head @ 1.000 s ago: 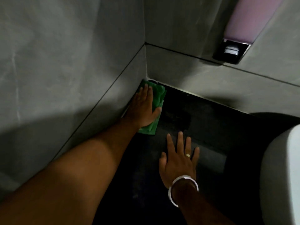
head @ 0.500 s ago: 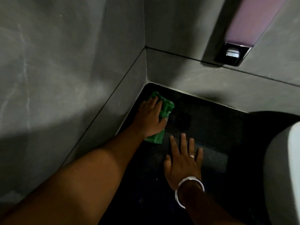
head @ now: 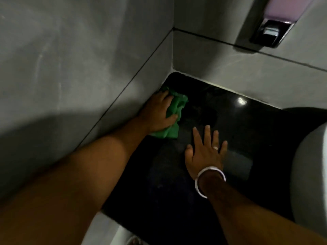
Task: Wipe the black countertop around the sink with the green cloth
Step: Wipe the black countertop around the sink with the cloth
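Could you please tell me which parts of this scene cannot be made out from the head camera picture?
- Sink: cut off by the right edge; basin and tap unseen.
- Green cloth: partly covered by the left hand; its full extent is unclear.
- Wall fixture: cropped by the top edge; its type is unclear.
- Black countertop: dim, and partly hidden by both arms and the flat right hand; dirt cannot be judged.

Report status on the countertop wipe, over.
Left hand pressing green cloth on black countertop, against the left wall. Right hand flat on the counter, empty. Sink at right; nothing blocking.
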Demonstrator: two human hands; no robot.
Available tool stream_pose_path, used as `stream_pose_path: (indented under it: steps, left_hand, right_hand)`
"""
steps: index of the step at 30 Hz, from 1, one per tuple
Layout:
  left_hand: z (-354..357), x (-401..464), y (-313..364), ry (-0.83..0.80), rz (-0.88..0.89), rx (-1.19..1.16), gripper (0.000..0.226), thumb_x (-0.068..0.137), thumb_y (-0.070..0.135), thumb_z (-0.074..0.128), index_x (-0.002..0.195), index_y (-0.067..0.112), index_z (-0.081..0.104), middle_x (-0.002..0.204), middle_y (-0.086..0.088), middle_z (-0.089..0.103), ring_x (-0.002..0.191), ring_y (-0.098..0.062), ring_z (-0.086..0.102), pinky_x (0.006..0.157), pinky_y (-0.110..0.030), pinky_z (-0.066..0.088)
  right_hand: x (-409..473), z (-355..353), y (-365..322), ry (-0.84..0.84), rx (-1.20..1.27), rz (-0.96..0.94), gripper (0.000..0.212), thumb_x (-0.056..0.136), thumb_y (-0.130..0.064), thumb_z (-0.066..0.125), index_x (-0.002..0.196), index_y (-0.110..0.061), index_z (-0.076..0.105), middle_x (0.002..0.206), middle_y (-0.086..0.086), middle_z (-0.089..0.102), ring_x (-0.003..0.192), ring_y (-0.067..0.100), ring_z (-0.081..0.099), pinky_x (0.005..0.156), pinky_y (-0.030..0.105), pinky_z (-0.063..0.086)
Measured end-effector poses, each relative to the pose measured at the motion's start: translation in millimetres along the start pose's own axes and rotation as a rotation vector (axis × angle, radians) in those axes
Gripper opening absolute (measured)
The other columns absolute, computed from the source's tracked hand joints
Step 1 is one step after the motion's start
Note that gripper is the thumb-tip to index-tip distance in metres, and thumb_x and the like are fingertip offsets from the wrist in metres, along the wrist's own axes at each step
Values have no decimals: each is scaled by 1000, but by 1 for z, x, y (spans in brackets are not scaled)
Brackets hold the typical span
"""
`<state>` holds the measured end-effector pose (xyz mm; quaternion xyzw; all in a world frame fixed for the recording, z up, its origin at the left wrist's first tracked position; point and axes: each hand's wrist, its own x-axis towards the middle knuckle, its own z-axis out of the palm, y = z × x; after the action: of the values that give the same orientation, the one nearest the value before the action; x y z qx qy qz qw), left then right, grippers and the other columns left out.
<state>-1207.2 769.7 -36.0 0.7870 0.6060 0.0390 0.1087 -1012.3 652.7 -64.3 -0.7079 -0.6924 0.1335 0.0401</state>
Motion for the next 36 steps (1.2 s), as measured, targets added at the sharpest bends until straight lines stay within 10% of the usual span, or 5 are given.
stream_pose_path:
  steps: [13, 20, 28, 32, 36]
  left_hand:
    - [48, -323, 17, 10, -253, -20, 91, 81, 59, 48, 156, 20, 15, 165, -6, 8, 152, -26, 7, 122, -48, 14]
    - [37, -331, 12, 37, -211, -66, 87, 91, 64, 29, 157, 16, -3, 166, -7, -9, 152, -20, -14, 123, -43, -2]
    - [63, -365, 48, 524, -910, -920, 66, 81, 43, 73, 130, 5, 52, 127, -15, 59, 116, -27, 59, 95, -42, 53]
    - [71, -364, 26, 309, -909, -1738, 44, 80, 24, 77, 122, 19, 63, 123, -7, 70, 113, -22, 67, 92, -37, 56]
    - [71, -378, -8, -46, -791, -1883, 35, 75, 25, 79, 110, 30, 74, 120, 0, 72, 114, -19, 67, 83, -31, 58]
  right_hand:
    - [-22, -22, 14, -172, -65, -144, 63, 97, -43, 34, 152, -24, 11, 163, 8, 0, 147, 34, -2, 116, 59, 1]
    - [-75, -29, -93, -297, 53, -634, 73, 84, -61, 53, 140, -16, 43, 138, 13, 53, 124, 33, 51, 100, 43, 43]
    - [-67, -15, -188, -543, -239, -472, 101, 55, -67, 79, 131, -11, 44, 131, 14, 56, 117, 39, 54, 93, 47, 49]
    - [-56, -17, -201, -712, -324, -474, 102, 64, -66, 74, 138, -3, 43, 143, 15, 46, 128, 34, 47, 99, 35, 43]
    - [-67, -22, -184, -689, -238, -387, 81, 67, -64, 72, 122, -6, 62, 122, 13, 62, 113, 32, 58, 85, 32, 46]
